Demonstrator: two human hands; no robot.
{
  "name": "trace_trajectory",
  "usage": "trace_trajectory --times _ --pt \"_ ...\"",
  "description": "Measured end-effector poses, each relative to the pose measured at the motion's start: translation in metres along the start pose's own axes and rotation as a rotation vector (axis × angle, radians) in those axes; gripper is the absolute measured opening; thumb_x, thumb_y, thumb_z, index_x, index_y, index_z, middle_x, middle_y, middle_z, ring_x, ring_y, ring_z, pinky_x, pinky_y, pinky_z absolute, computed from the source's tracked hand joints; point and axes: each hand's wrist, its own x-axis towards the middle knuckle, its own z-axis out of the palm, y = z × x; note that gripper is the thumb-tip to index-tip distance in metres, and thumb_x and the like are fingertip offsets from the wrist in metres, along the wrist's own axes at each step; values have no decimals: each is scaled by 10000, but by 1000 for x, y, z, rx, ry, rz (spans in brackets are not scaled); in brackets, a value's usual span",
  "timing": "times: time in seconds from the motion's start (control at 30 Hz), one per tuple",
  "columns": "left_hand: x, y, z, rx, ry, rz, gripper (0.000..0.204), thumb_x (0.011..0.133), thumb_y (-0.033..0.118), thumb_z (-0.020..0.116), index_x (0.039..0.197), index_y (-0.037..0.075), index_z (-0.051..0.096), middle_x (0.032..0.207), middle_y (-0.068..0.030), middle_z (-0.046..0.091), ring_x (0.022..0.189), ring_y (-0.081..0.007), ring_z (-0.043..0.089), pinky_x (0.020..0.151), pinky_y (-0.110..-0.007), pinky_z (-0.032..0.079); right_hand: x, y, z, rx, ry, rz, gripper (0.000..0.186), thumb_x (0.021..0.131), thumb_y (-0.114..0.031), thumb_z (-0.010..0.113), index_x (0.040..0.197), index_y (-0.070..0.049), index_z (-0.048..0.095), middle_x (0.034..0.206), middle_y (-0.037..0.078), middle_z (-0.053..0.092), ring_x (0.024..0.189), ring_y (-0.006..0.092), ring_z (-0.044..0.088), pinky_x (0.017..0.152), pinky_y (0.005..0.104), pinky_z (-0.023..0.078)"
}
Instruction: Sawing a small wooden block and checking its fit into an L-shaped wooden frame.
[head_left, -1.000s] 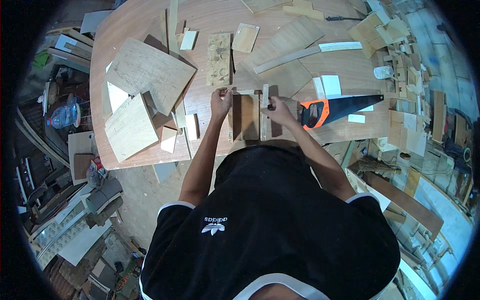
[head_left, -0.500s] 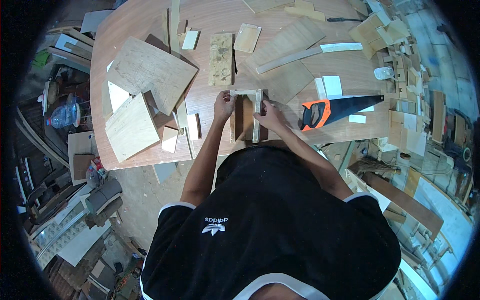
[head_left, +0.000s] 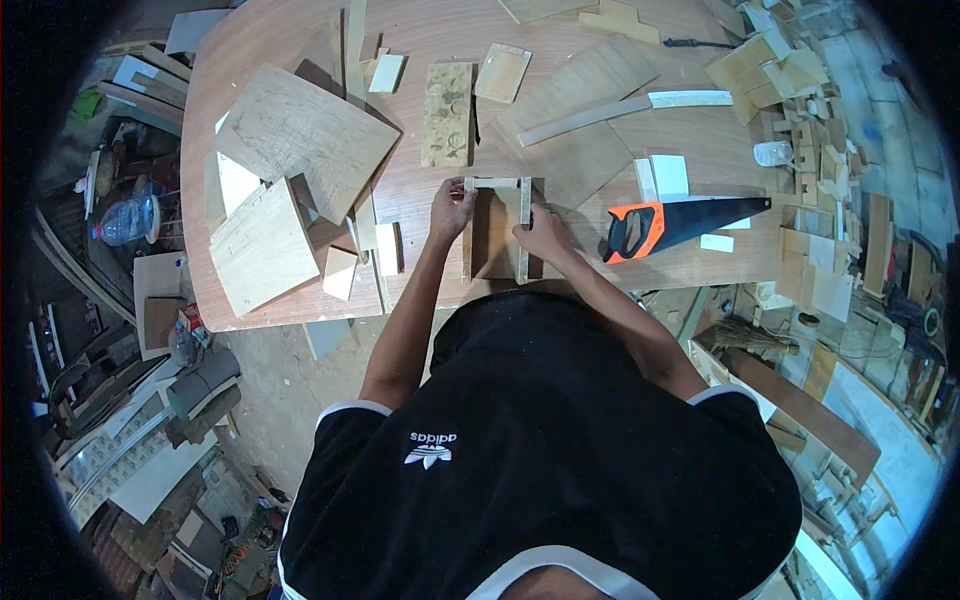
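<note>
A small wooden box frame lies at the table's near edge, right in front of my body. Thin side walls and a far wall show around its brown inside. My left hand grips the far left corner, fingers bent over the wood. On the right wall, my right hand presses with its thumb and fingers closed round the outer side. Beyond the box lies a worn wooden block with round hollows in its face. To the right of my right hand rests a handsaw with an orange and black handle.
Plywood panels and a pale board overlap on the left of the table. A long strip crosses a thin sheet at the back right. Small offcuts lie about. Stacked wood scraps crowd the right side.
The box frame's right wall has tilted slightly, its near end now further right. My right hand has moved a little with it. Both hands keep their hold.
</note>
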Motion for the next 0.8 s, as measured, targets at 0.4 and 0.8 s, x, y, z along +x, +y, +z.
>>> trace_trajectory --times 0.4,0.8 --pt "-3 6 -2 -25 -23 -55 354 812 165 672 1103 -2 558 938 -113 656 821 -175 615 754 -304 499 -3 -6 2 -83 27 -5 311 696 -265 615 889 -24 572 786 225 628 800 421 603 723 503 469" --pt "-3 17 0 -3 -45 -71 366 811 171 669 1106 -12 553 949 -121 655 838 -172 613 767 -309 498 5 5 8 -52 0 -113 388 750 -248 596 983 57 538 1025 286 560 966 436 560 824 490 456"
